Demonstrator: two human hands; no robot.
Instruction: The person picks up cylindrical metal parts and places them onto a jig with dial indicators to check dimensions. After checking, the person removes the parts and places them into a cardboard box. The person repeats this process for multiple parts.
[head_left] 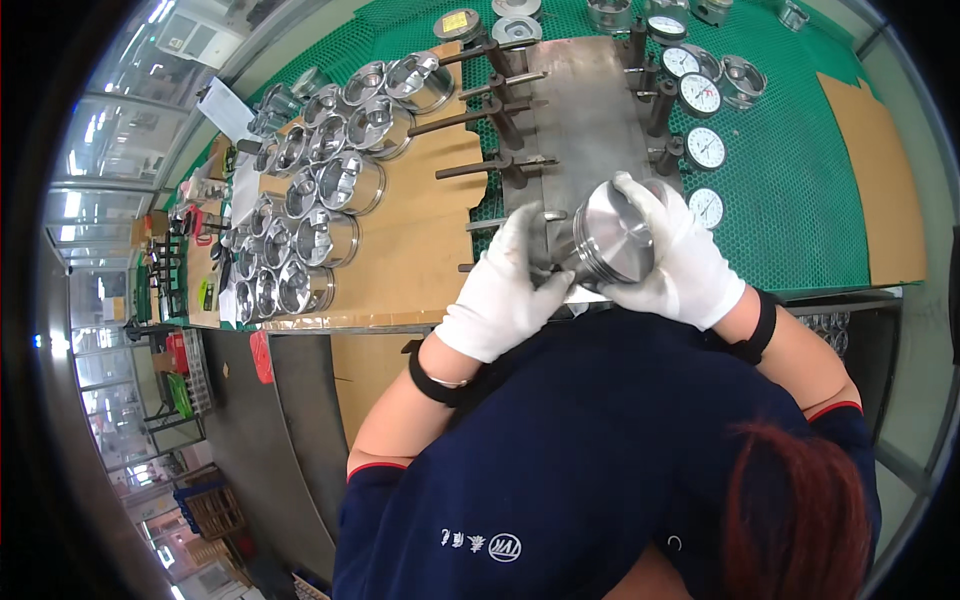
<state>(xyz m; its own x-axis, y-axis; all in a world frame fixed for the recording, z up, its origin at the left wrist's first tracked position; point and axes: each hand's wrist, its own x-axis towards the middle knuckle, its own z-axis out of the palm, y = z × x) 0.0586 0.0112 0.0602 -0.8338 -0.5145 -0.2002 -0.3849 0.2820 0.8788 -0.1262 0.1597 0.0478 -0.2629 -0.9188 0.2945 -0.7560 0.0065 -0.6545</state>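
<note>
2 white-gloved hands on 1 part: your right hand (680,262) wraps the far side of the shiny round grooved metal piston (608,235), fingers curled shut over its upper rim and flank, palm under it. Your left hand (507,292) comes in from the other side, fingers together and stretched flat toward the piston's skirt end, touching it near the lower left edge; you can't tell from this view if the left thumb is hooked under.

Key relation: piston sits between both hands, held in the air just above the near edge of the grey steel gauge fixture plate (585,110). Its flat crown faces up and toward you, so the long axis runs tilted, crown end toward the right hand, skirt end pointing left and down at the left fingers. Right hand carries it; the left only steadies.

Outward: 4 dark pins on posts (485,118) stick out leftward from the plate, just beyond the left fingertips. White round dial gauges (700,95) line the plate's right side, the nearest just beside the right knuckles. Further left, rows of similar bright metal pistons (320,190) stand on a brown cardboard sheet (425,250), well apart from both hands. Green mesh mat (800,190) under everything, 1 more cardboard piece (880,180) at far right.
</note>
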